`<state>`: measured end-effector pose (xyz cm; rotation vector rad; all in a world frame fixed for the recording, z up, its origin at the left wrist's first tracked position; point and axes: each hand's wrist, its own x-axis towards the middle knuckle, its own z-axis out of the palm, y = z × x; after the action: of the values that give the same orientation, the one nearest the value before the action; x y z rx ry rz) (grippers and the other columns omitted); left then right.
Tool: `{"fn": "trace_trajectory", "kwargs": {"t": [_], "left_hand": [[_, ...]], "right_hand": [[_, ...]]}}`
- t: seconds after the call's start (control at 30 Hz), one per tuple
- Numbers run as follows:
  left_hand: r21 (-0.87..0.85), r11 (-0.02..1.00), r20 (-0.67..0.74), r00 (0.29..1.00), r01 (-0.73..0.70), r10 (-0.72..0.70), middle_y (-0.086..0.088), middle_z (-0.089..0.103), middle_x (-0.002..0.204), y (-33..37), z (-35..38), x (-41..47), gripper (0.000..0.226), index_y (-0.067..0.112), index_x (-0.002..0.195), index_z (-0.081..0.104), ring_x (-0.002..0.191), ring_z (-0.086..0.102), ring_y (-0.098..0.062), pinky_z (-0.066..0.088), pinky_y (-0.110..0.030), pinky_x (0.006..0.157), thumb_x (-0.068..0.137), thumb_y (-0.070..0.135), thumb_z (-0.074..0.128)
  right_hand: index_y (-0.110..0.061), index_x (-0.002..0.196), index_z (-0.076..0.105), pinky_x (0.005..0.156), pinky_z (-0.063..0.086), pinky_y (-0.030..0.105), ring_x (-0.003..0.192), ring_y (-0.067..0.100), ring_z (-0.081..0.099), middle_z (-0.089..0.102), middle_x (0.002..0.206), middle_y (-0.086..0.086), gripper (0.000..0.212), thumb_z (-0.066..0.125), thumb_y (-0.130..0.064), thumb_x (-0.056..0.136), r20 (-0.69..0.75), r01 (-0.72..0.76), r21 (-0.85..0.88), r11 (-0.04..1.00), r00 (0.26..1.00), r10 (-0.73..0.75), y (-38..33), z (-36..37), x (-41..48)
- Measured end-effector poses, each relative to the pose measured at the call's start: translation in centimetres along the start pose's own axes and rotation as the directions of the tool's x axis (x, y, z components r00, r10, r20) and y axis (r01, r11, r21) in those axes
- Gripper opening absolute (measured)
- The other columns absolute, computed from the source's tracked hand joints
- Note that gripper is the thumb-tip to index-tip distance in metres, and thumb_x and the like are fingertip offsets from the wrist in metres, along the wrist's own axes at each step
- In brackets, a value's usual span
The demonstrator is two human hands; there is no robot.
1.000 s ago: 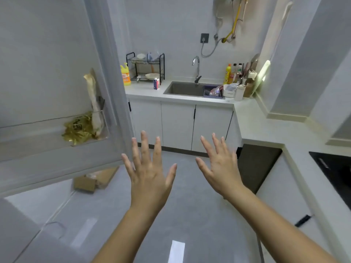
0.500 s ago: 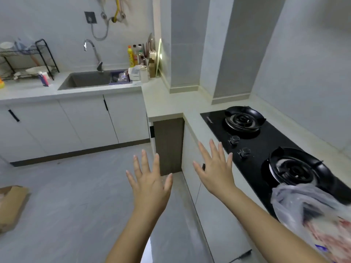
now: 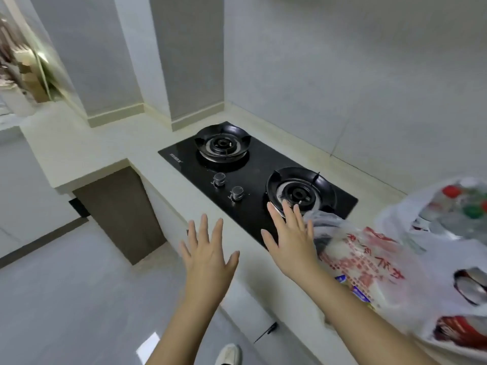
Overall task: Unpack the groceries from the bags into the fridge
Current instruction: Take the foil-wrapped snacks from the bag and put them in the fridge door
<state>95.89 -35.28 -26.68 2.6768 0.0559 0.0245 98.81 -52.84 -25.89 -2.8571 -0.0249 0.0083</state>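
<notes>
Two plastic grocery bags lie on the counter at the right. The near one, a clear bag with red print [image 3: 369, 262], holds packaged food. Behind it a white bag [image 3: 432, 206] shows bottles with red and green caps. My right hand [image 3: 290, 238] is spread open over the stove's front edge, its fingers just left of the printed bag's twisted top. My left hand [image 3: 208, 254] is also open with fingers apart, held above the floor in front of the counter. Neither hand holds anything. The fridge is out of view.
A black two-burner gas stove [image 3: 253, 175] with two knobs is set into the pale countertop [image 3: 87, 154]. A dark panel [image 3: 118, 214] sits below the counter corner. Utensils and a board [image 3: 29, 69] stand blurred at far left. Grey floor [image 3: 66, 299] lies below.
My view has swung right, from the fridge door and sink past the counter corner to the stove. The grocery bags have come into view. Both hands stay open and empty.
</notes>
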Motion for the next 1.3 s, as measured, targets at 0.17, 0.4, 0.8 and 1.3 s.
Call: {"fn": "trace_trajectory", "kwargs": {"t": [0.17,0.4,0.8,1.3], "left_hand": [[-0.056,0.974,0.126,0.966,-0.22,0.225,0.006,-0.002,0.162,3.3,2.6,5.6,0.069,0.031,0.15,0.021,0.148,-0.012,-0.024,0.002,-0.05,0.119,0.092,0.04,0.057],[-0.162,0.876,0.239,0.843,-0.454,0.482,0.007,0.017,0.159,8.7,6.8,7.8,0.06,0.029,0.142,0.038,0.149,0.005,-0.019,0.015,-0.04,0.117,0.088,0.033,0.064],[-0.174,0.754,0.456,0.627,-0.633,0.632,0.014,0.05,0.135,16.2,12.1,5.8,0.047,0.03,0.134,0.049,0.126,0.042,-0.011,0.025,-0.03,0.098,0.089,0.034,0.059],[0.187,0.547,0.845,0.418,-0.816,0.334,-0.007,0.043,0.137,16.6,17.2,2.9,0.066,0.022,0.141,0.038,0.127,0.042,-0.025,0.019,-0.049,0.111,0.084,0.045,0.062]], "right_hand": [[-0.038,0.153,0.007,0.119,0.0,0.049,0.15,0.022,-0.006,-0.001,0.164,-0.002,0.06,0.032,-0.049,0.101,-0.004,-0.199,0.009,0.98,0.98,0.199,4.8,-0.3,1.0],[-0.034,0.153,0.015,0.121,0.009,0.044,0.15,0.02,0.004,0.01,0.162,-0.004,0.059,0.038,-0.045,0.1,0.029,-0.474,0.077,0.877,0.881,0.473,10.9,0.3,-1.8],[-0.029,0.151,0.026,0.115,0.031,0.039,0.144,0.018,0.026,0.026,0.158,-0.004,0.068,0.058,-0.034,0.091,0.315,-0.605,0.073,0.793,0.768,0.557,18.3,0.3,-5.6],[-0.022,0.135,0.038,0.078,0.048,0.031,0.104,0.02,0.056,0.055,0.125,0.001,0.062,0.065,-0.014,0.08,0.606,-0.464,-0.076,0.883,0.682,0.41,19.8,2.5,-7.5]]}}
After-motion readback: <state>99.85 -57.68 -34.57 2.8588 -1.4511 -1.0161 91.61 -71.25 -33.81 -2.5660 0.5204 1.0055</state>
